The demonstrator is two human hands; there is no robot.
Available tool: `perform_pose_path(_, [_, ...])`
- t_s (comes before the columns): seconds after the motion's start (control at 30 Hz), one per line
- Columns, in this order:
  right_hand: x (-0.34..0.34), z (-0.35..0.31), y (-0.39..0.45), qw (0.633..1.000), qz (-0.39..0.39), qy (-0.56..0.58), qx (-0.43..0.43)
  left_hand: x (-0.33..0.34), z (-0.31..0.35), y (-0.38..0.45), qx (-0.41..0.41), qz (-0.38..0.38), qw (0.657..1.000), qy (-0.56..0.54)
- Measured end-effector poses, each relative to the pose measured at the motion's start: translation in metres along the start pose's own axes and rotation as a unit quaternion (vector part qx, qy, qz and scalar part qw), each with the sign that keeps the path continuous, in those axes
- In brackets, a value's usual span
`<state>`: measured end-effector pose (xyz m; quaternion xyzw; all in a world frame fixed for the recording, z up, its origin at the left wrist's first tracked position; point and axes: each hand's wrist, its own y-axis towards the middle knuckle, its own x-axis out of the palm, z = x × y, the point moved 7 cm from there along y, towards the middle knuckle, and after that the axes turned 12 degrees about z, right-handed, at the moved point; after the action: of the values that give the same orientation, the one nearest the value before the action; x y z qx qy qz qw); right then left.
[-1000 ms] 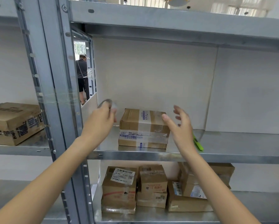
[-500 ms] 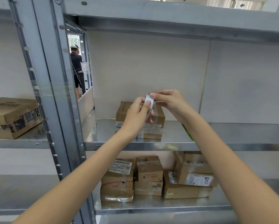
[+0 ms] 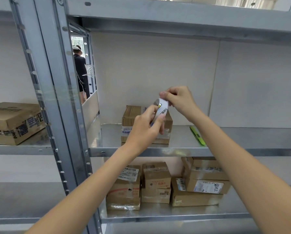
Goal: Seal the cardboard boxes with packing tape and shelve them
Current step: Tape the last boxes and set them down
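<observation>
The tape roll [image 3: 161, 108] is held up in front of the taped cardboard box [image 3: 132, 115] on the middle shelf [image 3: 225, 150]. The left hand [image 3: 145, 127] curls its fingers around the roll's lower side. The right hand [image 3: 179, 100] pinches its upper edge between thumb and fingertips.

Bright even daylight, soft shadows, wide-angle edge bending.

A slim bright-green marker pen [image 3: 197, 135] lies on the grey metal shelf [image 3: 242, 137]; a dark-clothed person [image 3: 80, 71] stands beyond the rack.
</observation>
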<state>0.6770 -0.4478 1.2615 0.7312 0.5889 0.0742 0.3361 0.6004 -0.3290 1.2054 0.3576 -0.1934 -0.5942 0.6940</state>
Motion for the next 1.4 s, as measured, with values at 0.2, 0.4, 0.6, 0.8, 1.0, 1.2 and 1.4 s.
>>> perform_pose_path(0.2, [-0.018,-0.016,0.003,0.993,-0.04,0.11,0.034,-0.001,-0.016,-0.01,-0.103,0.035,0.992,-0.06])
perform_pose_path(0.4, [-0.027,-0.006,0.005,0.983,-0.137,0.095,0.079,0.005,-0.02,-0.008,-0.138,0.036,0.986,-0.091])
perform_pose_path(0.6, [-0.04,0.008,0.021,0.995,-0.064,0.047,0.066,0.017,-0.007,-0.017,-0.039,-0.025,0.998,-0.053])
perform_pose_path(0.8, [-0.045,0.034,0.031,0.994,-0.018,0.034,0.103,0.025,-0.008,-0.02,-0.119,-0.053,0.984,-0.122])
perform_pose_path(1.0, [-0.042,0.042,0.044,0.993,0.005,0.043,0.114,0.033,-0.007,-0.029,-0.179,-0.086,0.959,-0.201])
perform_pose_path(1.2, [-0.031,0.041,0.056,0.993,-0.041,0.038,0.103,0.023,-0.007,-0.032,-0.107,-0.075,0.981,-0.145])
perform_pose_path(1.4, [-0.028,0.05,0.071,0.993,-0.02,0.03,0.112,0.026,-0.001,-0.037,-0.182,-0.038,0.96,-0.212])
